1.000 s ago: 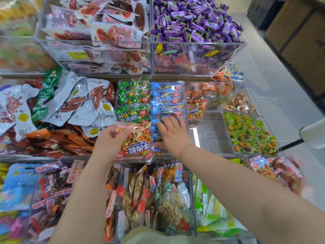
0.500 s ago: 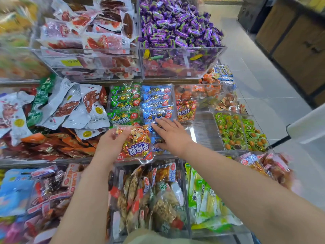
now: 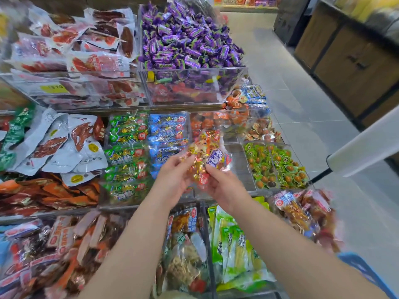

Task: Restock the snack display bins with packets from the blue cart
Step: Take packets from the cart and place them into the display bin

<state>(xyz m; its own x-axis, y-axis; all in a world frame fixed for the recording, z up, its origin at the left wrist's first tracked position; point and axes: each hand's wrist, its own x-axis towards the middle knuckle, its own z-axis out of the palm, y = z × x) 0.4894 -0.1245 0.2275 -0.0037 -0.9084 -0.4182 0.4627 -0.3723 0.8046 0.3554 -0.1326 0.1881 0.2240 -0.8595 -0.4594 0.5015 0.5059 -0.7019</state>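
Note:
Both my hands hold one red and gold snack packet in the air over the middle shelf. My left hand grips its left lower edge and my right hand grips its right lower edge. The packet hangs above the gap between the blue packet bin and a nearly bare bin to its right. A bin of green packets lies left of the blue ones. A blue corner of the cart shows at the lower right.
Purple candies fill the top bin, with sausage packs to their left. Green wrapped eggs lie to the right. Lower bins hold mixed packets. A white roll juts in from the right over the tiled aisle floor.
My right hand left the blue packets and joined my left on the red and gold packet. The packet rose from the bin's front edge and moved right. The view swung rightward.

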